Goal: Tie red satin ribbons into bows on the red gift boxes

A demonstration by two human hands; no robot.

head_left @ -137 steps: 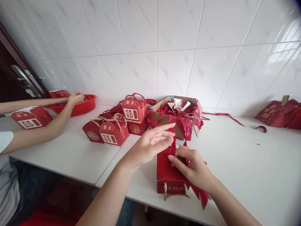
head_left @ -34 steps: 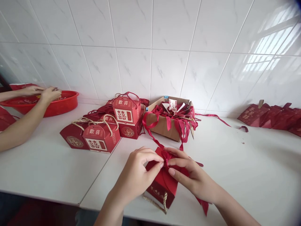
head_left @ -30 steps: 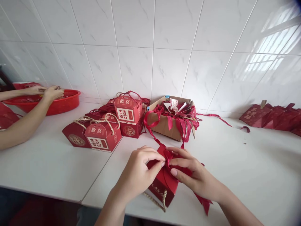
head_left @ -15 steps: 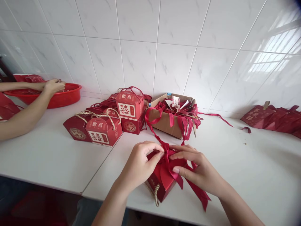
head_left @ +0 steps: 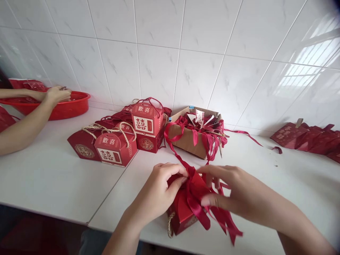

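A small red gift box (head_left: 183,212) with a rope handle lies tilted near the front edge of the white table (head_left: 53,177). A dark red satin ribbon (head_left: 198,203) is knotted on its top, and the tails hang toward me. My left hand (head_left: 156,193) pinches the ribbon at the knot. My right hand (head_left: 233,196) sits just right of the knot with fingers curled around the ribbon loop and tails.
Several finished red boxes (head_left: 114,148) stand left of centre. Behind my hands a cardboard carton (head_left: 186,140) overflows with red ribbons. Flat red boxes (head_left: 305,136) lie far right. Another person's arm (head_left: 23,124) reaches into a red basin (head_left: 69,108) at the far left.
The ribbon went from loosely threaded to knotted on the box. The box turned and tilted toward me. My right hand slid right, drawing ribbon out of the knot.
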